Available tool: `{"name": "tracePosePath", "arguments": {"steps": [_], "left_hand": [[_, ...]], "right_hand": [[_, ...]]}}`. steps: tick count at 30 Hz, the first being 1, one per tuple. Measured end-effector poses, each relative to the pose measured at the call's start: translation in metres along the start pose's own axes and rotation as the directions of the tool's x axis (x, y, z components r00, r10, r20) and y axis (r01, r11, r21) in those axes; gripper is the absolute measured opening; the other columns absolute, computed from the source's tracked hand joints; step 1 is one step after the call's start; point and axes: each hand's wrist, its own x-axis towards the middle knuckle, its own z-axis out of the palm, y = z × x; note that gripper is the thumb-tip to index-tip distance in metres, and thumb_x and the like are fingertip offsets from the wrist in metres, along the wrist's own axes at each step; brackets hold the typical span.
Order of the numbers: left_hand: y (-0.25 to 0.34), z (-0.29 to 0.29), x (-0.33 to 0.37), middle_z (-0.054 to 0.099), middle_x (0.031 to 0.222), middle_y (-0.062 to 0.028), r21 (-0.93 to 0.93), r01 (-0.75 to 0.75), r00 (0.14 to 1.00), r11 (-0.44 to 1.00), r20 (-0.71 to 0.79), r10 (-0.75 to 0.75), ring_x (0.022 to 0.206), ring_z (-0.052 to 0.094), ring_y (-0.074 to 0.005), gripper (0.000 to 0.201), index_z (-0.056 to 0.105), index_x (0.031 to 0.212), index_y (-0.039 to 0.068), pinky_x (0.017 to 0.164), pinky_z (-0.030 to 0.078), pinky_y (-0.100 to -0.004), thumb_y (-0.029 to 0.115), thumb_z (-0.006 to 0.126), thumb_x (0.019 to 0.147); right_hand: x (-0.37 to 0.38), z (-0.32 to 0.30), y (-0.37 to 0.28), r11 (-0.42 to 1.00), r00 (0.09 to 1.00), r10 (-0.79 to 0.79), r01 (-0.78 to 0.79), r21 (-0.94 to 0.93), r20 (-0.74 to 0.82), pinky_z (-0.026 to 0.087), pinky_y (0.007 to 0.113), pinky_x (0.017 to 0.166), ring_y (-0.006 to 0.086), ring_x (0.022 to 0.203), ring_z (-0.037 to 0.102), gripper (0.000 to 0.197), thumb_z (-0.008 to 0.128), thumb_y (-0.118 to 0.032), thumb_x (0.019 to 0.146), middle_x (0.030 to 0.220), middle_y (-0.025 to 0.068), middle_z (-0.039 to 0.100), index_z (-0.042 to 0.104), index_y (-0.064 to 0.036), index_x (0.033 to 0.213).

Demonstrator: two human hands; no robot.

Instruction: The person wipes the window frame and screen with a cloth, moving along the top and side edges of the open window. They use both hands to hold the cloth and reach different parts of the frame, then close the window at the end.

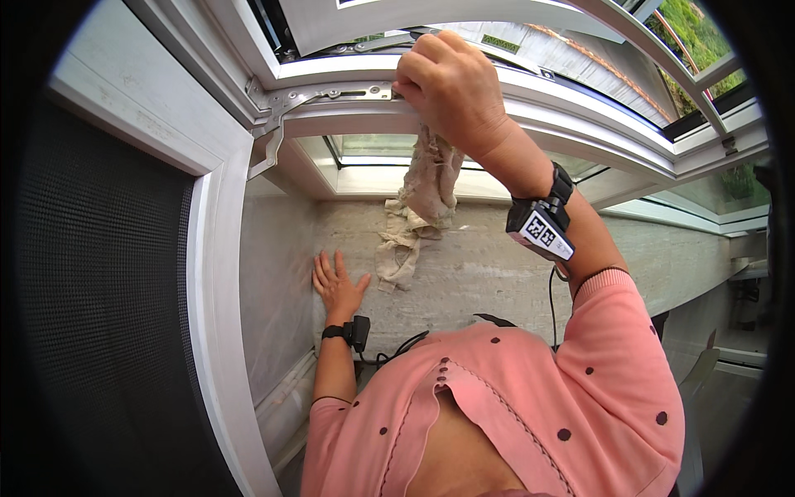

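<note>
My right hand (pixel 451 87) is closed in a fist at the white window frame (pixel 530 112), beside the end of a metal hinge arm (pixel 352 93). From beneath this fist a damp, dirty beige rag (pixel 431 178) hangs down, its crumpled lower end reaching over the grey stone sill. The fist hides the upper part of the cloth. Lower left, my left hand (pixel 336 286) lies with fingers spread, pressed near the corner where the sill (pixel 489 273) meets the side wall. Nothing is in it.
An open sash with a dark mesh screen (pixel 108 273) fills the left side. Another open white sash (pixel 704 74) stands at the upper right. Black strapped devices sit on both wrists, and a thin cable (pixel 553 306) hangs below the right one.
</note>
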Motion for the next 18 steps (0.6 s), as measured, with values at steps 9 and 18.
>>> {"name": "tracePosePath", "arguments": {"steps": [9, 18], "left_hand": [[0.001, -0.001, 0.001, 0.011, 0.16, -0.0189, 0.004, 0.075, 0.992, 0.997, 0.097, -0.075, 0.149, 0.003, -0.0358, 0.099, 0.02, 0.155, 0.013, 0.119, 0.006, -0.0518, 0.054, 0.071, 0.081], [0.0, -0.004, 0.006, 0.008, 0.161, -0.0183, 0.019, 0.071, 0.989, 0.997, 0.132, -0.073, 0.15, 0.001, -0.0354, 0.097, 0.021, 0.154, 0.013, 0.119, 0.005, -0.0528, 0.052, 0.072, 0.081]], "right_hand": [[0.002, -0.007, 0.008, 0.993, 0.991, 0.069, -0.079, 0.087, 0.116, 0.053, 0.035, 0.071, 0.0211, 0.082, 0.062, 0.007, 0.075, -0.018, 0.072, 0.078, 0.0026, 0.065, 0.072, -0.0119, 0.074], [0.008, -0.014, -0.012, 0.99, 0.969, 0.095, -0.068, -0.122, 0.23, 0.055, 0.037, 0.061, 0.0276, 0.07, 0.071, 0.006, 0.066, -0.01, 0.071, 0.076, 0.0131, 0.069, 0.072, -0.0067, 0.071]]}}
